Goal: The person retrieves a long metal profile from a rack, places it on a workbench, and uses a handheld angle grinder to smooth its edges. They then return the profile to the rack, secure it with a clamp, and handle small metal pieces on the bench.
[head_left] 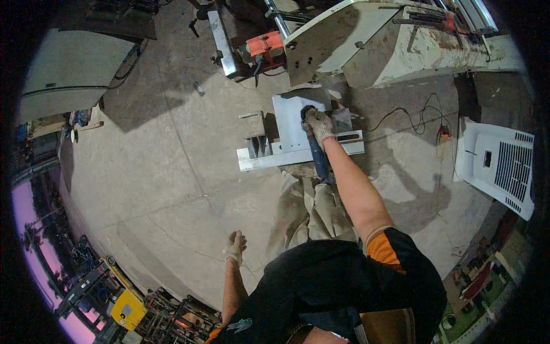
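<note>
From the head view I logged the right hand [319, 123], gloved, curled round the front of a dark power tool [319, 159], its head over a silver plate [290, 117], its body across a pale bar [275, 159]. Left hand [235, 247], gloved, hung loosely open, nothing visible in it. Tool looked rigid, probably weighty; I judged its barrel the surer second hold. Plate edges likely sharp; room ran left over concrete floor [137, 178], a black cable [391, 117] lying right.

A vented panel [496, 164] and yellow machine [128, 310] sit apart.
</note>
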{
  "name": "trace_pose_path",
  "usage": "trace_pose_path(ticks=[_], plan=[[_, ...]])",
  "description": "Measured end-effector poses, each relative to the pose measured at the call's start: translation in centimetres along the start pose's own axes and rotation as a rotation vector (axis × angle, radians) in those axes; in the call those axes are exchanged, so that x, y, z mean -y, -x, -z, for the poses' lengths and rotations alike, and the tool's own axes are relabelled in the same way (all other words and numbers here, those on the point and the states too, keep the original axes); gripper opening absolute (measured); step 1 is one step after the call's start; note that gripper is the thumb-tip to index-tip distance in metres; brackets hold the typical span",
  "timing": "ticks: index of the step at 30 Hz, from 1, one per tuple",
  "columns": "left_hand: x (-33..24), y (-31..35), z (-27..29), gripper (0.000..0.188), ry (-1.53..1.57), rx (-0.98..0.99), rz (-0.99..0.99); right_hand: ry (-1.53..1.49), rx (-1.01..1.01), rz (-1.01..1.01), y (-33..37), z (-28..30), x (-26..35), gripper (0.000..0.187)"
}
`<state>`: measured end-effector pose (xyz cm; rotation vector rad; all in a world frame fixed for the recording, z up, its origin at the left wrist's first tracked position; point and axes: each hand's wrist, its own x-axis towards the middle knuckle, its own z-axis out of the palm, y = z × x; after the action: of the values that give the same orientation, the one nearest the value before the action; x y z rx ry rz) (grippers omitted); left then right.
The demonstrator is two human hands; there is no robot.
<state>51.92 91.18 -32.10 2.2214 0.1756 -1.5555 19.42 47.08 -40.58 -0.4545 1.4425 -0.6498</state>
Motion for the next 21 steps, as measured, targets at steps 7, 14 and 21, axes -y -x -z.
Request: trace_pose_path(ticks=[7,14,21], plan=[[-0.2,0.3,-0.4,0.083,-0.01,-0.008,-0.001,-0.15,0.04,0.014,0.8,-0.8,-0.3,0.022],[-0.9,0.6,-0.7,0.077,-0.034,-0.015,-0.017,-0.037,0.18,-0.073,2.4,-0.6,0.3,0.045],[-0.6,0.3,-0.8,0.071,-0.005,0.0,-0.021,1.044,0.005,0.453,0.8,0.9,1.0,0.054]])
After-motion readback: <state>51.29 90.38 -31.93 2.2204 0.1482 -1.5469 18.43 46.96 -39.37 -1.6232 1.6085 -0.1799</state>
